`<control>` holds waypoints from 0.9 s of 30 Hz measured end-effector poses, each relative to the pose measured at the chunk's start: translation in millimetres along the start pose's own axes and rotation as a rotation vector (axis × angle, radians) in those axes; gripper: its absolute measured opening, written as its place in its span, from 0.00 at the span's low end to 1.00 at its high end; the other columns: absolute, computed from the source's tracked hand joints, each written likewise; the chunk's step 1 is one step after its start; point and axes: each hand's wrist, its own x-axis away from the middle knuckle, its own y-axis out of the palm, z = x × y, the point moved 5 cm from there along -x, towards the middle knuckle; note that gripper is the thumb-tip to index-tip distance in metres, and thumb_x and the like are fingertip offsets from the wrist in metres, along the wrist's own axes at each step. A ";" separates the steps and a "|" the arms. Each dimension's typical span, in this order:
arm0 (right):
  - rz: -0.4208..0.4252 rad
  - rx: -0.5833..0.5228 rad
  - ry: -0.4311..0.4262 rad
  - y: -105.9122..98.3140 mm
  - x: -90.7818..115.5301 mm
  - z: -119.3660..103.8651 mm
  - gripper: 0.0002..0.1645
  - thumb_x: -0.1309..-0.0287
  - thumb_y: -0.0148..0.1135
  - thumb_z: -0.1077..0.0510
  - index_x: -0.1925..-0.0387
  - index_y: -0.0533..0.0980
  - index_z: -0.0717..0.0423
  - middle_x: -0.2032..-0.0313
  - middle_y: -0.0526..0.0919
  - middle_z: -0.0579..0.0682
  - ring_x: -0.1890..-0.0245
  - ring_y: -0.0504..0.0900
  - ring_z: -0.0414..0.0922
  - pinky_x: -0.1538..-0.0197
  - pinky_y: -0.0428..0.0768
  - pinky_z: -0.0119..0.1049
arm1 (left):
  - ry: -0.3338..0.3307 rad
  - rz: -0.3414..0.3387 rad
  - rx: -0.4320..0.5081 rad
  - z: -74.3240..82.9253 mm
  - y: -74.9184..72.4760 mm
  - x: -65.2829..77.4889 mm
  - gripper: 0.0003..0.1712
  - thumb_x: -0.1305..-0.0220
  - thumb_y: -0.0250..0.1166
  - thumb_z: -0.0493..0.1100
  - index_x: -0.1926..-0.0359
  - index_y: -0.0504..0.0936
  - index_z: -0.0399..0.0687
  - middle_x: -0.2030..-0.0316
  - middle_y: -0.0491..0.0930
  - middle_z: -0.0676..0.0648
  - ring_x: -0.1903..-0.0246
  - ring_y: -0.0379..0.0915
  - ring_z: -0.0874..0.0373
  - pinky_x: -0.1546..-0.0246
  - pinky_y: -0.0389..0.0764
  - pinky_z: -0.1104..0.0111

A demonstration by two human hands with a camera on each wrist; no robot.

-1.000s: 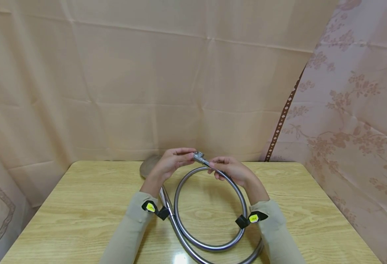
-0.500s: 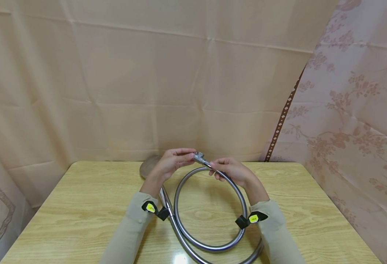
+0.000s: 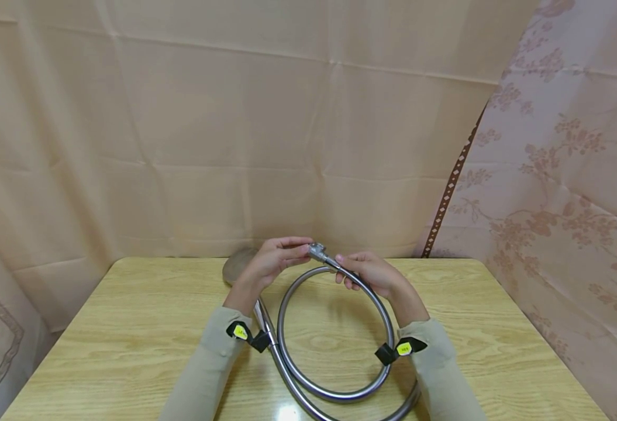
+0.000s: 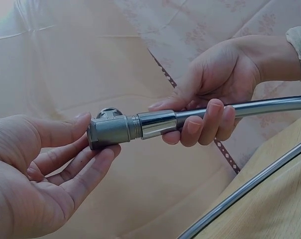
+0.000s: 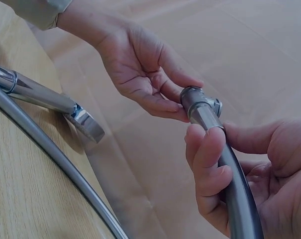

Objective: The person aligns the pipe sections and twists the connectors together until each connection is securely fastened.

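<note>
My left hand (image 3: 275,258) pinches a grey metal valve (image 4: 113,131) between thumb and fingers at its outer end. A small round knob sticks out from the valve's side. Screw threads (image 4: 136,127) show between the valve and the chrome end nut (image 4: 157,124) of a shower hose (image 3: 385,313). My right hand (image 3: 374,272) holds the hose end, its thumb along the nut and its fingers curled beneath. In the right wrist view, valve and hose end line up. The hose loops down over the table to a shower head (image 5: 87,124).
The shower head's round face (image 3: 238,264) lies near the table's back edge, partly behind my left wrist. A wood-grain table (image 3: 129,345) is under the hose. A beige curtain (image 3: 224,128) hangs behind it, and a floral cloth (image 3: 566,204) hangs at the right.
My right thumb and fingers have shifted slightly right along the hose end, baring more of the nut. The left hand and the valve keep their place.
</note>
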 end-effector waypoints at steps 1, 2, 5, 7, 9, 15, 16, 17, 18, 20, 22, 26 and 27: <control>0.000 0.001 0.001 0.1 0.2 -0.1 0.20 0.20 0.46 0.53 0.64 0.81 0.55 0.74 0.84 0.42 0.79 0.76 0.34 0.77 0.72 0.24 | 0.001 -0.001 0.001 0.1 0.1 -0.2 0.19 0.29 0.61 0.29 0.40 0.77 0.26 0.60 0.87 0.53 0.57 0.85 0.61 0.43 0.85 0.63; 0.002 0.002 0.003 0.2 0.3 -0.2 0.20 0.20 0.46 0.53 0.65 0.80 0.55 0.74 0.84 0.42 0.80 0.76 0.34 0.76 0.72 0.24 | 0.000 -0.001 0.000 -0.1 0.1 -0.4 0.19 0.29 0.61 0.29 0.40 0.77 0.26 0.60 0.87 0.53 0.57 0.85 0.61 0.43 0.85 0.63; 0.012 -0.002 0.010 0.3 -0.6 0.6 0.20 0.20 0.46 0.53 0.65 0.81 0.55 0.74 0.84 0.42 0.79 0.76 0.34 0.76 0.72 0.24 | 0.000 0.001 -0.003 0.6 0.2 0.1 0.18 0.29 0.61 0.30 0.41 0.77 0.26 0.60 0.88 0.53 0.56 0.85 0.61 0.42 0.85 0.62; 0.021 -0.001 0.014 0.3 -0.9 0.9 0.20 0.20 0.46 0.53 0.64 0.81 0.55 0.74 0.84 0.43 0.79 0.76 0.34 0.76 0.72 0.25 | -0.001 0.003 -0.004 0.9 0.3 0.4 0.18 0.29 0.61 0.30 0.41 0.78 0.27 0.60 0.88 0.54 0.56 0.85 0.61 0.43 0.85 0.63; 0.029 0.002 0.018 0.1 -1.4 1.3 0.18 0.21 0.49 0.53 0.63 0.82 0.56 0.73 0.84 0.43 0.79 0.76 0.34 0.75 0.73 0.24 | -0.001 0.004 -0.005 1.1 0.4 0.7 0.18 0.29 0.61 0.30 0.41 0.78 0.27 0.60 0.88 0.54 0.57 0.85 0.61 0.43 0.85 0.63; 0.048 0.005 0.017 -0.2 -2.0 2.6 0.11 0.28 0.59 0.60 0.55 0.81 0.64 0.69 0.84 0.47 0.76 0.77 0.35 0.73 0.75 0.24 | 0.003 -0.001 -0.009 0.4 0.1 0.4 0.18 0.29 0.61 0.29 0.41 0.78 0.26 0.61 0.88 0.54 0.57 0.85 0.61 0.44 0.85 0.64; 0.050 0.002 0.015 -0.2 -1.9 2.5 0.10 0.29 0.59 0.61 0.54 0.81 0.64 0.69 0.84 0.48 0.75 0.77 0.35 0.73 0.76 0.24 | 0.003 -0.002 -0.010 0.2 0.0 0.3 0.18 0.29 0.61 0.29 0.41 0.78 0.26 0.60 0.88 0.54 0.57 0.85 0.61 0.44 0.85 0.64; 0.051 0.000 0.012 -0.1 -1.8 2.3 0.10 0.29 0.60 0.61 0.54 0.80 0.65 0.68 0.84 0.48 0.75 0.77 0.35 0.73 0.76 0.24 | 0.003 -0.003 -0.011 0.1 -0.1 0.3 0.18 0.30 0.61 0.29 0.41 0.78 0.26 0.60 0.88 0.54 0.57 0.85 0.61 0.44 0.85 0.64; 0.052 -0.002 0.011 0.0 -1.7 2.1 0.10 0.30 0.60 0.62 0.54 0.80 0.66 0.67 0.83 0.49 0.75 0.77 0.35 0.72 0.76 0.24 | 0.002 -0.002 -0.012 0.0 -0.1 0.3 0.18 0.30 0.61 0.29 0.41 0.78 0.26 0.60 0.88 0.54 0.57 0.85 0.61 0.44 0.86 0.64; 0.055 -0.008 0.009 0.3 -1.5 1.8 0.09 0.30 0.61 0.62 0.55 0.79 0.65 0.67 0.83 0.49 0.75 0.77 0.35 0.72 0.77 0.24 | 0.000 0.000 -0.011 0.0 -0.3 0.4 0.19 0.30 0.61 0.29 0.40 0.77 0.26 0.60 0.88 0.54 0.57 0.85 0.61 0.44 0.85 0.65; 0.056 -0.014 0.009 0.4 -1.5 1.7 0.07 0.30 0.61 0.63 0.56 0.79 0.63 0.67 0.83 0.49 0.75 0.77 0.35 0.72 0.77 0.24 | -0.001 0.001 -0.013 0.2 -0.3 0.6 0.19 0.30 0.61 0.30 0.40 0.77 0.26 0.60 0.88 0.54 0.56 0.85 0.61 0.44 0.85 0.65; 0.051 -0.020 0.011 0.3 -2.0 2.3 0.05 0.30 0.60 0.62 0.59 0.80 0.60 0.68 0.83 0.48 0.75 0.77 0.35 0.73 0.76 0.23 | -0.001 0.002 -0.019 1.0 -0.2 1.1 0.19 0.29 0.61 0.31 0.40 0.77 0.26 0.60 0.87 0.54 0.56 0.85 0.61 0.44 0.85 0.65; 0.051 -0.018 0.011 0.2 -2.1 2.4 0.05 0.30 0.60 0.62 0.60 0.80 0.59 0.69 0.83 0.47 0.76 0.77 0.35 0.73 0.76 0.23 | -0.001 0.002 -0.020 1.2 -0.2 1.2 0.19 0.29 0.61 0.31 0.40 0.77 0.26 0.60 0.87 0.54 0.56 0.85 0.61 0.44 0.85 0.65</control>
